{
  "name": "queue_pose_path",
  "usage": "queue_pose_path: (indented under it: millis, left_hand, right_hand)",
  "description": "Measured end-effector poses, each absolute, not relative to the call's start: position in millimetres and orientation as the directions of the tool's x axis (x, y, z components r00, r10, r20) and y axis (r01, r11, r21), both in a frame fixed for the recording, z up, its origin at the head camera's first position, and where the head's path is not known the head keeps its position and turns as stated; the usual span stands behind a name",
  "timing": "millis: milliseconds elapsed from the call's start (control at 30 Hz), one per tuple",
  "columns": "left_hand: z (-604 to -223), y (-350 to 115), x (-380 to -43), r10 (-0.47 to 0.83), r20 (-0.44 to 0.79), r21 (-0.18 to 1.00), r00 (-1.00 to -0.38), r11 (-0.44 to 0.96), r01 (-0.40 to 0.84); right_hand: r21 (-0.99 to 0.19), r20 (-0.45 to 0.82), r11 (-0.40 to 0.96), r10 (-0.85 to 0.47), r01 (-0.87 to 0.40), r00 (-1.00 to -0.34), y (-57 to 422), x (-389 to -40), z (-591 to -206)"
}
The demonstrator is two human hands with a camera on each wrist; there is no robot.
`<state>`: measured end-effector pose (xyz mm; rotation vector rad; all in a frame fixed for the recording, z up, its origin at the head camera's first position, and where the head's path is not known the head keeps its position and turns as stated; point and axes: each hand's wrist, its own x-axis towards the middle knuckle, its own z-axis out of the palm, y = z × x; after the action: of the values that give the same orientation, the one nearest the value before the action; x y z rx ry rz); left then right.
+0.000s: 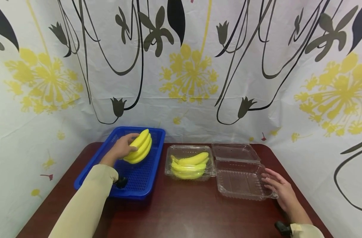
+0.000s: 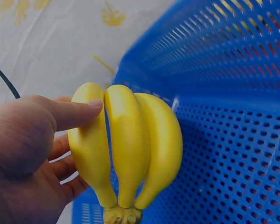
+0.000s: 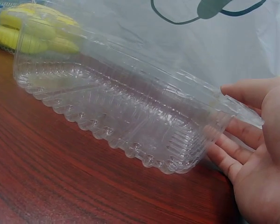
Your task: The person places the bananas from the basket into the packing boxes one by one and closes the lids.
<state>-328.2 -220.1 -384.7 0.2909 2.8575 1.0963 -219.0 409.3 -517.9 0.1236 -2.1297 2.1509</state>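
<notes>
My left hand [image 1: 123,148] grips a bunch of yellow bananas [image 1: 141,147] over the blue basket [image 1: 132,178]. In the left wrist view, the thumb lies across the outermost banana [image 2: 88,144], and the joined stem [image 2: 122,215] points down. My right hand [image 1: 280,190] holds the right rim of a clear plastic clamshell container [image 1: 239,180] with its lid [image 1: 236,152] folded back. The right wrist view has one digit over that rim and the other fingers against the outer wall. No fruit shows inside this container.
Left of the open container, a second clear container [image 1: 168,162] holds another bunch of bananas [image 1: 190,167]. Everything stands on a dark red-brown table [image 1: 181,211]. A patterned white sheet [image 1: 187,122] hangs right behind it and along both sides.
</notes>
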Motion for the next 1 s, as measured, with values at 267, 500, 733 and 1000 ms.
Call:
queue_pose_path:
  millis: [267,500,733,1000]
  left_hand:
    - [-368,-208,-324,0.229,0.132,0.681,-0.964,0.686,0.256]
    - [-355,-188,-319,0.230,0.162,0.729,-0.960,0.627,0.273]
    - [-347,-169,-313,0.248,0.233,0.739,-0.940,0.583,0.337]
    - [-337,-146,-305,0.278,0.275,0.767,-0.920,0.514,0.384]
  right_hand:
    - [-0.985,0.171,0.029,-0.024,-0.172,-0.985,412,-219,-520]
    - [-0.977,0.180,0.100,-0.100,-0.190,-0.979,414,-221,-523]
    - [-0.959,0.161,0.218,-0.104,-0.180,-0.982,410,-221,-521]
    - [-0.944,0.142,0.279,-0.133,-0.175,-0.981,408,-221,-521]
